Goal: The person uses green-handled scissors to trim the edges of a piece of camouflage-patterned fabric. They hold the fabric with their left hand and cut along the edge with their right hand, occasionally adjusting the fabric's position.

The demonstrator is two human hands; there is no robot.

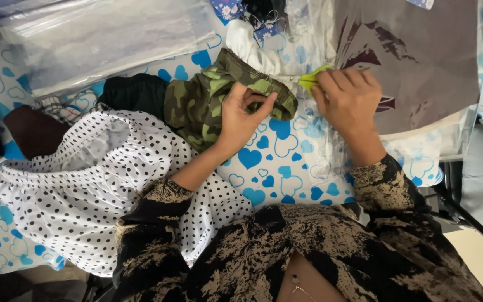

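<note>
The left hand [242, 114] rests on a camouflage garment [208, 100], its fingers curled and pinching the ribbed waistband edge between thumb and fingertips. The right hand [346, 100] lies just to the right of it, fingers bent and closed down on a small bright green piece [312, 78], of which only a corner shows past the fingertips; what kind of thing it is cannot be told. Between the two hands and a little above them sits a white cloth [250, 47], touching the top of the camouflage garment. Under the right hand and beyond it spreads a clear plastic bag [420, 67] with a dark sheet inside, which carries a dark red shape. Left of the left hand, touching the camouflage garment, lies a black piece of clothing [132, 92], and below that, toward the person's left forearm, a large white fabric with black polka dots [79, 196] is heaped up, its edge running under the left sleeve. Everything lies on a white table cover printed with blue hearts [275, 162], bare between and below the wrists. Well above the left hand is a stack of clear plastic sheeting [96, 39]. Both sleeves [387, 190] are black with a tan mottled pattern.
</note>
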